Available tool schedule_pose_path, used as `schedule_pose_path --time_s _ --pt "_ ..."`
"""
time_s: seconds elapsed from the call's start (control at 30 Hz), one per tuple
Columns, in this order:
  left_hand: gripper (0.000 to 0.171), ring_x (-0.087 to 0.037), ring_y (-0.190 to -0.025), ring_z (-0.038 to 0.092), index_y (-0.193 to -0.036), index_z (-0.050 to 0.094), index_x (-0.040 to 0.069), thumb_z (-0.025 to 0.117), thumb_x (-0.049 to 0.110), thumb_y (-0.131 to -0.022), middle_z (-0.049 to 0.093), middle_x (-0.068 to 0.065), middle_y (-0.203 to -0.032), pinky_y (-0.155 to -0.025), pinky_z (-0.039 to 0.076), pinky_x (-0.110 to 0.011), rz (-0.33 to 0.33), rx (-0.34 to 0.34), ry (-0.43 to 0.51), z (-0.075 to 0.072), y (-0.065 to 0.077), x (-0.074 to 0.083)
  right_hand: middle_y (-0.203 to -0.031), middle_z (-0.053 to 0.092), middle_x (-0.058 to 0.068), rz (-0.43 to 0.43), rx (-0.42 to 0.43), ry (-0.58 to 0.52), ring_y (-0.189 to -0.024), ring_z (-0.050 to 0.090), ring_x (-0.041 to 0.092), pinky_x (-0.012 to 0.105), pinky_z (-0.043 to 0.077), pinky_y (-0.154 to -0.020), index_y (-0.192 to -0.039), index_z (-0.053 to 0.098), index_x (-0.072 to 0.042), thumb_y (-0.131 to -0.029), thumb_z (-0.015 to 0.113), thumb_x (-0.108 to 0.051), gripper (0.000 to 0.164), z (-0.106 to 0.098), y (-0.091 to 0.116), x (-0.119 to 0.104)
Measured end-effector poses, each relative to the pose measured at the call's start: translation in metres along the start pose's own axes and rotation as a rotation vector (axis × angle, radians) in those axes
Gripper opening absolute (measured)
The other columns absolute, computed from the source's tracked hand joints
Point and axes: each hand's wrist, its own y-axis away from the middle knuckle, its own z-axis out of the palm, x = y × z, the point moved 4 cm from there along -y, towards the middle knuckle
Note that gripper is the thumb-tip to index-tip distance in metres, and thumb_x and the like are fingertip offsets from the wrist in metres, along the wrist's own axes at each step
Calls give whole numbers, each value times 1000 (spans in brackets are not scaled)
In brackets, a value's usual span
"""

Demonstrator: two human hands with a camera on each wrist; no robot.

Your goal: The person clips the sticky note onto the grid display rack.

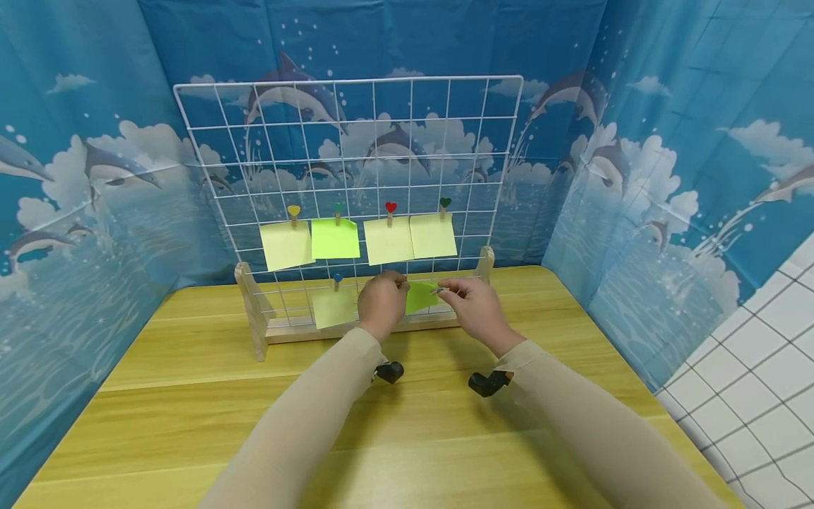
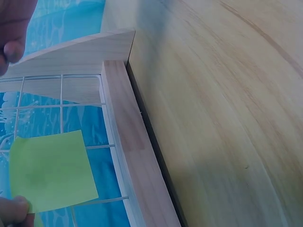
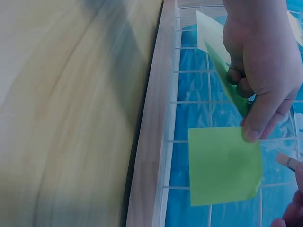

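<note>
My left hand pinches a green sticky note by its upper corner, thumb on its face, close in front of the white wire grid. A second green note shows edge-on beside the curled fingers of that hand. Right of the note, my right hand pinches a small wooden clothespin between thumb and fingertip. In the left wrist view the note hangs over the lower wires, near the wooden base bar. A pale yellow note under a blue heart clip hangs left of my left hand.
Higher on the grid hang several more notes: pale yellow, bright green and two pale ones under heart-topped clips. Wooden feet hold the grid upright on the wooden table. A dolphin-print curtain surrounds it.
</note>
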Motion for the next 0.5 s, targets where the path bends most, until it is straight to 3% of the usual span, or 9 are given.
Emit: schedule_pose_path --time_s 0.23,0.5 --pt "24 -20 -90 76 -123 78 15 64 26 -107 79 -3 -118 -71 59 -37 -1 10 -13 1 -1 0 -96 69 10 -36 97 14 -83 58 23 34 47 -68 -119 81 -8 -105 68 -20 23 11 -16 -4" --pt "24 -19 -90 76 -124 79 16 64 26 -107 79 -1 -119 -69 58 -36 -6 14 -21 2 -2 -1 -96 69 11 -26 120 77 -84 60 25 35 48 -68 -119 81 -7 -104 68 -22 24 19 -25 -3"
